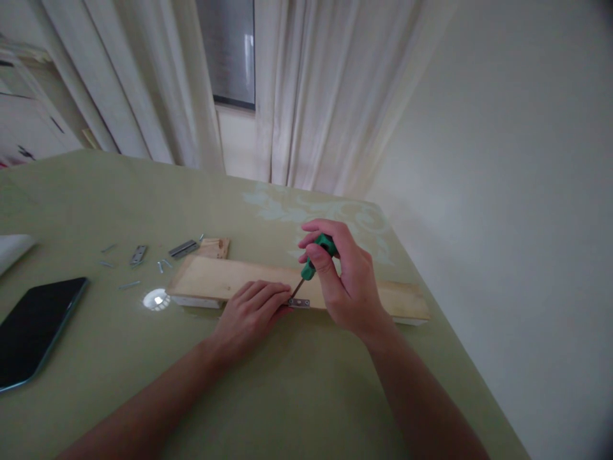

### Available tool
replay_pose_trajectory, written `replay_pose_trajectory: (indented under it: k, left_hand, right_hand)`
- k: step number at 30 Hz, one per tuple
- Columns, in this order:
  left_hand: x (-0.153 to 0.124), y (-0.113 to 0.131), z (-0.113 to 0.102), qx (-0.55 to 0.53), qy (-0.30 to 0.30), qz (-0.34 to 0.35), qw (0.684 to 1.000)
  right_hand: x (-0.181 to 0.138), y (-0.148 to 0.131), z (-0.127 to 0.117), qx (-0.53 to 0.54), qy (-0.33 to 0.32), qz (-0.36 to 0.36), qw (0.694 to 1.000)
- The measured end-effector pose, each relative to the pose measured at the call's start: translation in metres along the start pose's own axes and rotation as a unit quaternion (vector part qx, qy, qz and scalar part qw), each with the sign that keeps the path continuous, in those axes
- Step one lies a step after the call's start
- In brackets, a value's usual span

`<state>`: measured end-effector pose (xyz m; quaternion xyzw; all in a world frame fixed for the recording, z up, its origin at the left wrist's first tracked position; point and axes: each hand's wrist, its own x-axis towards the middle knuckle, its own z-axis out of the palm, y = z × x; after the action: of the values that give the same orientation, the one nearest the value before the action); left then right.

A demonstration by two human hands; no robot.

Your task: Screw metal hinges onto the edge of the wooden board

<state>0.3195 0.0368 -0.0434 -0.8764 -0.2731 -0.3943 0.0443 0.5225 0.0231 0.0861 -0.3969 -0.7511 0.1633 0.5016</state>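
A long pale wooden board (pixel 253 271) lies across the table in front of me. At its near edge sits a small metal hinge (pixel 299 303) with screw holes. My left hand (pixel 249 313) is closed over this edge, fingers on top and thumb low at the front, right beside the hinge's left end. In my right hand (pixel 347 281) is a screwdriver with a green handle (pixel 309 269), tilted, its shaft pointing down at the left end of the hinge. My left fingertips partly hide the screwdriver's tip, and I cannot make out a screw under it.
Left of the board lie a loose hinge (pixel 138 254), a grey metal piece (pixel 184 249) and several screws (pixel 129 285). A small wood block (pixel 214 247) sits behind the board. A dark phone or tablet (pixel 41 326) rests at the left. Curtains (pixel 316 89) and a wall (pixel 502 191) border the table.
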Motion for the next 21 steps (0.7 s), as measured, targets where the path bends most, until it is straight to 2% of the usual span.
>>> replay_pose_trajectory:
  k: [7, 15, 18, 21]
  left_hand:
    - [0.001, 0.001, -0.001, -0.009, -0.007, -0.002, 1.000]
    - [0.001, 0.001, -0.004, 0.001, -0.020, -0.002, 1.000]
    - [0.000, 0.001, -0.004, 0.002, -0.015, -0.004, 1.000]
    - [0.002, 0.002, -0.005, 0.003, -0.011, -0.005, 1.000]
  right_hand:
    - [0.000, 0.002, 0.003, 0.011, -0.007, -0.003, 1.000]
    - [0.002, -0.002, 0.004, -0.036, -0.011, -0.012, 0.999]
    - [0.004, -0.003, -0.001, -0.139, 0.004, -0.045, 0.989]
    - [0.002, -0.008, -0.004, -0.281, 0.012, -0.069, 0.957]
